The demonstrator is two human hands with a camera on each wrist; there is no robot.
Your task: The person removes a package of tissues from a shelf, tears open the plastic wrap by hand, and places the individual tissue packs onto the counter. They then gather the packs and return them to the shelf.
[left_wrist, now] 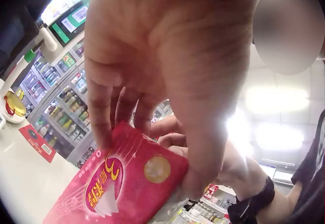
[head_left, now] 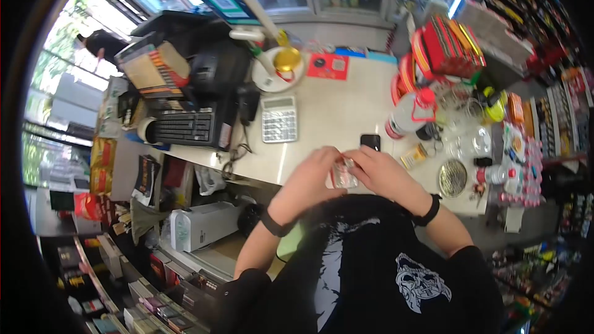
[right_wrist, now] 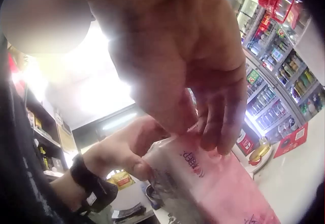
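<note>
A: How do we find the grips?
B: We see the left grip (head_left: 314,176) and the right grip (head_left: 382,171) both pinching the pink, soft plastic packet (left_wrist: 132,183), at the near edge of the white surface (head_left: 337,105).
A: And outward?
B: We see the black, rectangular phone (head_left: 370,142) just beyond.

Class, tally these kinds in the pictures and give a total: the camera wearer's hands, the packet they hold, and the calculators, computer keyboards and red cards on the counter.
Bare left hand and bare right hand: 2
Pink printed plastic packet: 1
Silver rectangular calculator: 1
Black computer keyboard: 1
Flat red card with a square code: 1
Total: 6
</note>
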